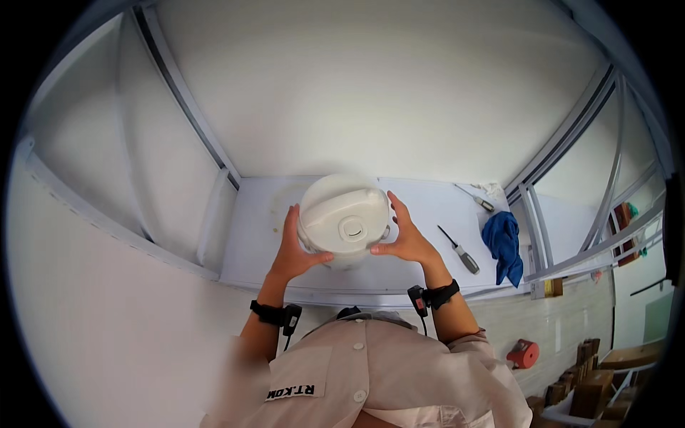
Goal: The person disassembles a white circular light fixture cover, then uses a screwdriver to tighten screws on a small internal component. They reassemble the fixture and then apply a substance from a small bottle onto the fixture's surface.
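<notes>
A round white lidded appliance (335,207), which looks like a rice cooker, is between my two hands above the white table (417,285). Its top has a raised bar-shaped handle and a rounded square part with a small dark slot. My left hand (294,250) grips its left side, thumb along the near rim. On the opposite side my right hand (408,239) holds it in the same way, with the fingers reaching up the side. Whether its base rests on the table or is lifted, I cannot tell. Black straps with small devices circle both my wrists.
Right of the appliance lie two grey-handled screwdrivers, a near screwdriver (467,260) and a far screwdriver (483,203). Beside them are a bunched blue cloth (504,246) and crumpled white material (492,190). Metal frame posts flank the table. A red round object (524,354) stands on the floor.
</notes>
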`<state>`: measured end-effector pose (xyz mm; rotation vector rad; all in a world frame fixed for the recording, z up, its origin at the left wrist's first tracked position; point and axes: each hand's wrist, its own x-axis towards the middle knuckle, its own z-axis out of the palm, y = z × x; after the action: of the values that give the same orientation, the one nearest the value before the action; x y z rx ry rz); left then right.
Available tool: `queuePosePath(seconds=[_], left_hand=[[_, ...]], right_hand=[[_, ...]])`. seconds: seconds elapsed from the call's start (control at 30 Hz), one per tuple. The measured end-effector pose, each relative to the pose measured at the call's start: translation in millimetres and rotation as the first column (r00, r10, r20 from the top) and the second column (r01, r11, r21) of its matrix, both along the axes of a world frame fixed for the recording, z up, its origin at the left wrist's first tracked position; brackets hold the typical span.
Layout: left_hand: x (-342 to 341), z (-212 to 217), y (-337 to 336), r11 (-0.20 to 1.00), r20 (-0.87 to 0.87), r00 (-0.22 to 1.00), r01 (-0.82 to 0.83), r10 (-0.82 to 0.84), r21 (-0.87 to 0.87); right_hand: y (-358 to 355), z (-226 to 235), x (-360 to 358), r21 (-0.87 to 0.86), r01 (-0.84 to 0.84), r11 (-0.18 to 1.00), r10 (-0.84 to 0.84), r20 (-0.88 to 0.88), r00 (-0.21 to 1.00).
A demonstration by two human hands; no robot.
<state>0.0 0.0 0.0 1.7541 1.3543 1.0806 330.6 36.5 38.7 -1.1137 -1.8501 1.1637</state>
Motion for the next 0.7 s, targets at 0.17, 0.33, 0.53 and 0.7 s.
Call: queuePosePath(seconds=[0.17, 0.33, 0.53, 0.7], left_hand=[[5.0, 9.5, 6.2, 0.999, 0.185, 0.982, 0.04, -0.033, -0.037], [8.3, 2.8, 8.0, 1.0, 0.253, 0.967, 0.008, -0.009, 0.006], [11.3, 10.3, 9.1, 0.999, 0.296, 0.954, 0.047, -0.051, 0.019], [9.0, 11.5, 7.6, 1.0, 0.3, 0.953, 0.028, -0.03, 0.011]], right_hand=[[3.1, -12.0, -7.8, 0.006, 0.047, 0.999, -0.047, -0.045, 0.998], [5.4, -17.3, -14.5, -0.017, 0.047, 0.999, -0.049, -0.13, 0.99], [6.9, -13.9, -13.0, -0.011, 0.054, 0.998, -0.055, -0.082, 0.995], [4.9, -9.4, -15.5, 0.007, 0.055, 0.998, -0.054, -0.079, 0.995]])
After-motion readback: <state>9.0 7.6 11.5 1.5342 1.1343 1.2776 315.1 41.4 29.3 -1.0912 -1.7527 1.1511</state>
